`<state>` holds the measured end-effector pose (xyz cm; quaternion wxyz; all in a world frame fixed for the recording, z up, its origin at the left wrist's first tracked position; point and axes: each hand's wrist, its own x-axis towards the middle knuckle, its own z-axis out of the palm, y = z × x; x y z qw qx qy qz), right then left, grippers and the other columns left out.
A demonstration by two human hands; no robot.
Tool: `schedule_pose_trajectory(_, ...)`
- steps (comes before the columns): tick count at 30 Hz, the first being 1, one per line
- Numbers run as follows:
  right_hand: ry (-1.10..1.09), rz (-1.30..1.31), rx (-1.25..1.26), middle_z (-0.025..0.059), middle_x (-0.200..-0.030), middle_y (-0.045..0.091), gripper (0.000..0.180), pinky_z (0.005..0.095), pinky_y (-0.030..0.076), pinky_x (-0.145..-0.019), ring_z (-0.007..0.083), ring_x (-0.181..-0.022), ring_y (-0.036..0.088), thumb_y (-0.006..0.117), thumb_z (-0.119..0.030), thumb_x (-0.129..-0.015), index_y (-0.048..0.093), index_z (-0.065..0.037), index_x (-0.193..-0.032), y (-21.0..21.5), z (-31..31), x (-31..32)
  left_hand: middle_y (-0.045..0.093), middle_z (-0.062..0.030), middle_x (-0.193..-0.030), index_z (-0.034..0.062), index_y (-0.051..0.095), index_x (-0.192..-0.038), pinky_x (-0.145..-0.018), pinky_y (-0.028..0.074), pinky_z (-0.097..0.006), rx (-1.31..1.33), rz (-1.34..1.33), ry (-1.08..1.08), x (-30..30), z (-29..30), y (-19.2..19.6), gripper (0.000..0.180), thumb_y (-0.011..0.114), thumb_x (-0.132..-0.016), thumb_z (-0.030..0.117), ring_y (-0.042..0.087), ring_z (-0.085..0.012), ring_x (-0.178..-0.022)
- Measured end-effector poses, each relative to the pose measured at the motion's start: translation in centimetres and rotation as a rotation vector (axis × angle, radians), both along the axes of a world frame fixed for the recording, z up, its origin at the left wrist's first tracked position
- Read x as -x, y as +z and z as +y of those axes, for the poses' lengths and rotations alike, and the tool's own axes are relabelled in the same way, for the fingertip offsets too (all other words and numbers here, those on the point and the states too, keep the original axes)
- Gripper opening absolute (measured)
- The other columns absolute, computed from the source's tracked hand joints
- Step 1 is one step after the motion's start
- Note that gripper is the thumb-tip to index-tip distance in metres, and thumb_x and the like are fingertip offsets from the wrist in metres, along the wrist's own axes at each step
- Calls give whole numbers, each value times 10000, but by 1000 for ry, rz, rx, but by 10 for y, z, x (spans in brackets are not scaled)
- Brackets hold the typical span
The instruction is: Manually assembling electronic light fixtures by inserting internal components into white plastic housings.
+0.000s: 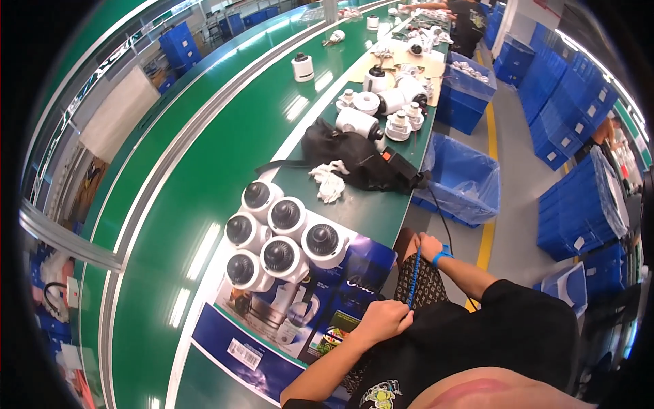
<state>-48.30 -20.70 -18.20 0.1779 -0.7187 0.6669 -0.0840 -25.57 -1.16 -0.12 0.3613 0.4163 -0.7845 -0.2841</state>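
In front of my lap, my left hand (387, 320) is closed, its fingers curled round one end of a thin blue cord (415, 276). My right hand (429, 247), with a blue band on the wrist, is closed at the cord's far end. Between them the cord runs over my dark patterned shorts (422, 286). To the left of my left hand lies a flattened printed carton (272, 334) on the bench. On its far part stand several white cup-like appliance parts (294, 251) with black ribbed tops. Neither hand touches them.
A black bag (340, 153) and a crumpled white cloth (330, 183) lie farther along the bench, before more white parts (398, 126). A green conveyor (177, 225) runs at the left. Blue bins (460, 180) stand at the right, and another person (469, 24) is at the far end.
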Motion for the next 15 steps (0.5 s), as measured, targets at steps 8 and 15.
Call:
schedule_pose_trajectory(8,1152,38,-690,211,-834,631,301,479,467,-680,391,-803,601,613,-330,-844,581,-38,-907,177,66,-46,441,-364,-1212,-144,216,-1317,-978,384,-438,-463,-161,21,2,7,-20,815,709,-763,194,447,-469,-1151)
schedule_pose_trajectory(15,1173,-82,-291,176,-672,595,285,469,464,-567,388,-662,589,565,-343,-869,578,-64,-810,236,76,-60,607,-192,-755,12,539,-993,-620,470,-374,-537,333,160,5,-1,-8,285,582,-906,280,620,-331,-687)
